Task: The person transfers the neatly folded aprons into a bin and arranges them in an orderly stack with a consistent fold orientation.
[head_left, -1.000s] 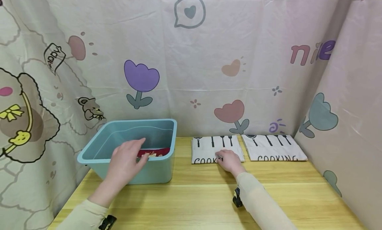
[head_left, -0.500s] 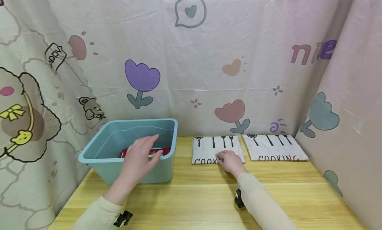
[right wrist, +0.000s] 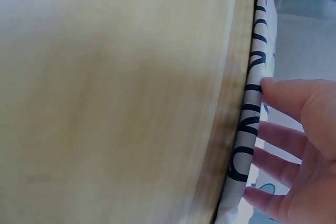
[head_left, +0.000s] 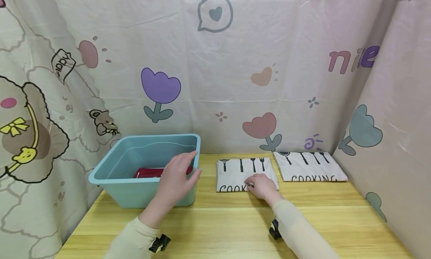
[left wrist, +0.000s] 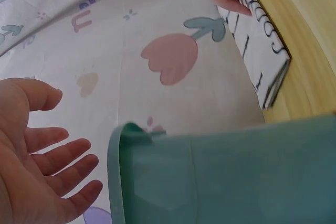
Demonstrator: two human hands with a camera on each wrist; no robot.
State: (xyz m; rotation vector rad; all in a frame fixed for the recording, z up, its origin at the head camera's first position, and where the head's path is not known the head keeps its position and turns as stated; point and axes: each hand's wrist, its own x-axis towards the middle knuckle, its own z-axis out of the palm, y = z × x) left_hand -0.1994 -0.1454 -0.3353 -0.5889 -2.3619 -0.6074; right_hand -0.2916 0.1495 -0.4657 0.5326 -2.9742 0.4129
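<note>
My right hand (head_left: pixel 263 187) rests its thumb and fingertips on a folded white cloth (head_left: pixel 233 176) printed with dark utensils and lettering. In the right wrist view, the thumb and fairly straight fingers touch the cloth's lettered front fold (right wrist: pixel 252 106). A second folded cloth (head_left: pixel 309 169) with the same print lies flat to its right. Over the front right side of a blue-green plastic tub (head_left: pixel 144 193), my left hand (head_left: pixel 176 176) hovers with fingers spread and nothing in them. Inside the tub lies a dark red item (head_left: pixel 148 172), partly hidden by the front rim and my left hand.
Everything stands on a light wooden table (head_left: pixel 215 229). A printed curtain (head_left: pixel 215 87) hangs close behind the tub and cloths, and curtains flank both sides. The tub's tall wall stands to the left of the nearer cloth.
My left hand has moved right across the tub's front, uncovering more of the red item. My right hand and the left-lying cloth have slid a little toward me; the other cloth is unmoved.
</note>
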